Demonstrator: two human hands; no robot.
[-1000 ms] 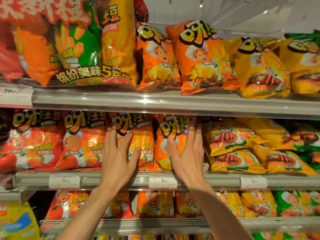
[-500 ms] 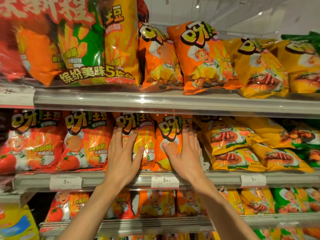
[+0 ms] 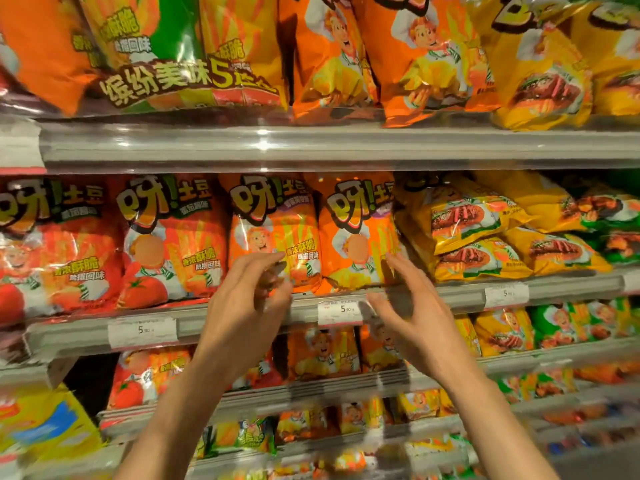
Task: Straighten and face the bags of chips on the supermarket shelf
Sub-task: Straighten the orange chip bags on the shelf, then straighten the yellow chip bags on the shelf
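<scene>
On the middle shelf (image 3: 242, 317), four orange chip bags stand upright in a row, faces forward, behind the clear front rail. Just right of the third bag (image 3: 273, 233) stands the fourth bag (image 3: 356, 237), their edges touching. Both hands are raised in front of these two, at rail height. Left hand (image 3: 249, 306): fingers curled loosely, empty, tips blurred near the third bag's lower corner; contact cannot be told. Right hand (image 3: 412, 310): fingers spread and unclenched, gripping nothing, just before the fourth bag's lower right corner. Yellow bags (image 3: 474, 237) lie stacked and tilted to the right. A price tag (image 3: 341, 309) sits between the hands.
</scene>
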